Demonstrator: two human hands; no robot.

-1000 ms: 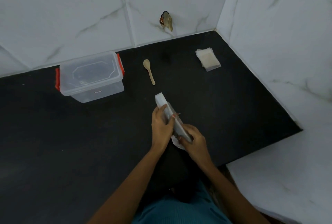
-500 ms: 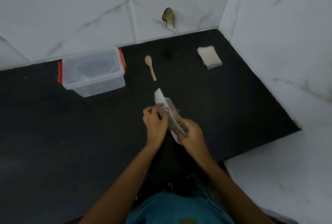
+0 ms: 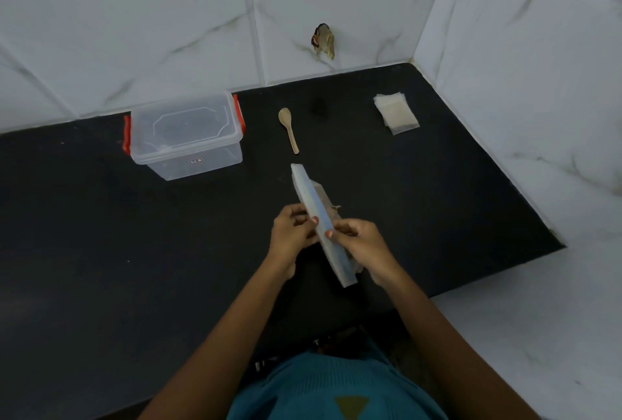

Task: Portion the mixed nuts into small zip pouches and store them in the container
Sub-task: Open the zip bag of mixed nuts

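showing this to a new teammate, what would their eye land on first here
First, the middle of the black counter, where the left hand and the right hand both pinch the top edge of a large clear bag with brownish contents. Next comes the lidded clear container with red-orange clips at the back left. After that, the wooden spoon to its right and the stack of small pouches at the back right.

No legible text; small sticker point(image 3: 196, 161) on container point(image 3: 158, 163) front, print too small to read.
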